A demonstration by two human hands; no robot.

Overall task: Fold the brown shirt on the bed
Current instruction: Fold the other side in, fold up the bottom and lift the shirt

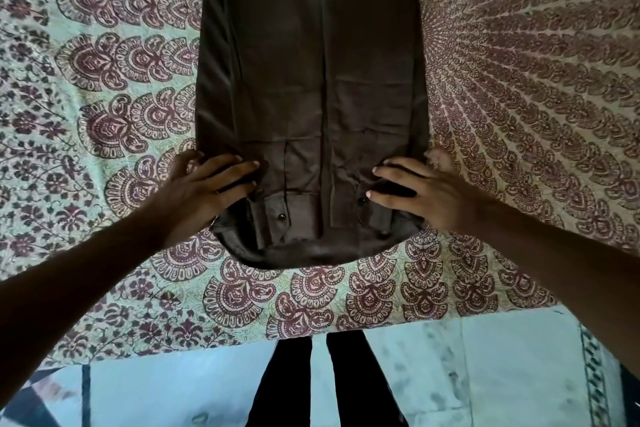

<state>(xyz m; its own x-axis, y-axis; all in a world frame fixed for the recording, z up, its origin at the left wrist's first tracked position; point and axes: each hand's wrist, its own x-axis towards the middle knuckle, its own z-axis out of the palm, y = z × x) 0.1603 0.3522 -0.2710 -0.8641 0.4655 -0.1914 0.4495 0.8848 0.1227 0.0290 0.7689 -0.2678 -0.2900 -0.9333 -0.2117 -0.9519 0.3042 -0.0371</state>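
The brown shirt (pixel 311 87) lies on the bed as a long narrow strip, both sides folded in to the middle. It runs from the top of the view down to its near end, where two buttoned cuffs lie side by side. My left hand (pixel 204 189) rests on the shirt's near left corner with fingers spread and fairly straight. My right hand (pixel 420 194) lies flat on the near right corner, its thumb out on the bedsheet. Whether any finger is tucked under the cloth is hidden.
The bed is covered by a patterned sheet (pixel 104 107) in pale green and maroon. Its near edge (pixel 346 333) crosses the lower part of the view. Below it are a light tiled floor (pixel 467 374) and my dark trouser legs (pixel 322 385).
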